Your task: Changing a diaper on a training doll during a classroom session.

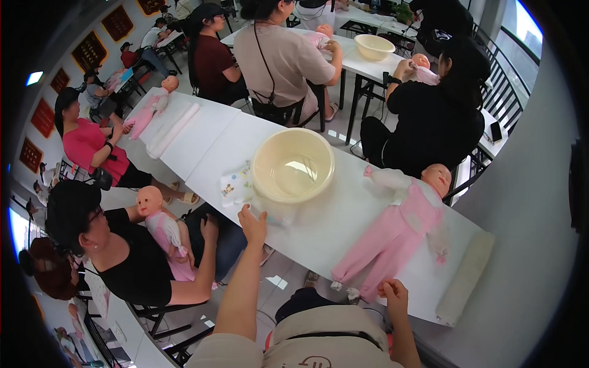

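My left hand is raised at the near edge of the white table, thumb and fingers apart, holding nothing. Just beyond it lie a printed diaper and a clear plastic item, partly behind a cream plastic basin. A baby doll in pink overalls and white sleeves lies face up on the right, its legs pointing towards me. Beside the doll's feet, my right hand has curled fingers at the table edge; whether it pinches the pink trouser leg is unclear.
A rolled cream towel lies at the table's right end, near a grey wall. Close on my left sits a person in black holding another doll. Folded white towels and another doll lie at the far left. Several people sit across the table.
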{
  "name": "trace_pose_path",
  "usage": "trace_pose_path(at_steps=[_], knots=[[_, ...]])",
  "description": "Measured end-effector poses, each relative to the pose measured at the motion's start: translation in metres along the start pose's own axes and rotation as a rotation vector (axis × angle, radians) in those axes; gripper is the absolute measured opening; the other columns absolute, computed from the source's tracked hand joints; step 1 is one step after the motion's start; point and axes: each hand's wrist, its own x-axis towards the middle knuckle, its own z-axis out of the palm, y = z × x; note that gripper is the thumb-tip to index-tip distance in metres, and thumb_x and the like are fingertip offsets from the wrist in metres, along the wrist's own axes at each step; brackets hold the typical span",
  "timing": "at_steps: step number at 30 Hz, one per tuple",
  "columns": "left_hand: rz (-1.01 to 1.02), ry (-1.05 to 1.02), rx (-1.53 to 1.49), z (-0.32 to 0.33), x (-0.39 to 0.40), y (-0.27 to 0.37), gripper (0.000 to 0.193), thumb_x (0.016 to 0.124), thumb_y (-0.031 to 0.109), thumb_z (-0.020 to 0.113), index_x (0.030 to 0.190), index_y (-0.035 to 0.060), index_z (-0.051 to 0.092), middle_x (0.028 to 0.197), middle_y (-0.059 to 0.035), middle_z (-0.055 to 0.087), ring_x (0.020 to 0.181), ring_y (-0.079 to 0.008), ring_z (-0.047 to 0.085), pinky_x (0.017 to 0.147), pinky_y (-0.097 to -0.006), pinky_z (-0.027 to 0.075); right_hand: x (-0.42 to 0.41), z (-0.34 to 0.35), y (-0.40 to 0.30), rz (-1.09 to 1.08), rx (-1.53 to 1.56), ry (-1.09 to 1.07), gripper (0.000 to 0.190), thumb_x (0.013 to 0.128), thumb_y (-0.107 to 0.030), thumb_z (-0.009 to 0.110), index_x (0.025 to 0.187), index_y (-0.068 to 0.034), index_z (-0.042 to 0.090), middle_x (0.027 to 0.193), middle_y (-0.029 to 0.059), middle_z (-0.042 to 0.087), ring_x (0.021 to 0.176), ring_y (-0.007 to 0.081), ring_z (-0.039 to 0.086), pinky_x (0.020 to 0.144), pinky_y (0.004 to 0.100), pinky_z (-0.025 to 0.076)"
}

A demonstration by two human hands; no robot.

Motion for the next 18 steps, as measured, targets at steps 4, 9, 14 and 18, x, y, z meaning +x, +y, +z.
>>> trace_pose_path(at_steps=[4,9,14,18], knots=[[-0.051,-0.029,0.02,-0.003,0.004,0.011,0.062,0.077,0.021,0.072,0.125,-0.0001,0.04,0.123,-0.0218,0.044,0.115,-0.0388,0.044,0.098,-0.046,0.036,-0.002,-0.011,0.003,-0.004,0.024,0.001,0.016,0.093,-0.012,0.057,0.1,0.002,0.06,0.084,0.0072,0.065,0.072,0.0113,0.061,0.065,0.0242,0.05],[0.186,0.257,0.12,-0.012,-0.028,0.027,0.049,0.08,0.009,0.064,0.124,-0.0006,0.043,0.124,-0.0208,0.045,0.115,-0.0368,0.045,0.097,-0.0475,0.035,-0.003,-0.033,0.003,-0.008,0.034,0.106,0.016,0.093,-0.011,0.055,0.102,0.002,0.06,0.084,0.007,0.065,0.072,0.0113,0.061,0.065,0.0241,0.05],[0.449,-0.059,-0.153,-0.007,-0.109,0.071,0.045,0.08,0.002,0.057,0.123,-0.0011,0.044,0.124,-0.02,0.045,0.113,-0.0344,0.045,0.094,-0.0435,0.038,0.003,-0.067,0.019,-0.007,0.083,0.264,0.018,0.091,-0.012,0.057,0.104,0.001,0.059,0.086,0.0067,0.064,0.072,0.0115,0.061,0.065,0.0239,0.049],[0.509,-0.373,-0.312,0.025,-0.146,0.113,0.046,0.082,0.008,0.059,0.124,-0.0012,0.044,0.124,-0.0201,0.046,0.112,-0.0331,0.045,0.092,-0.0395,0.041,0.017,-0.085,0.027,-0.044,0.0,0.372,0.022,0.09,-0.015,0.059,0.105,0.001,0.059,0.087,0.0057,0.063,0.071,0.0125,0.061,0.065,0.0249,0.05]])
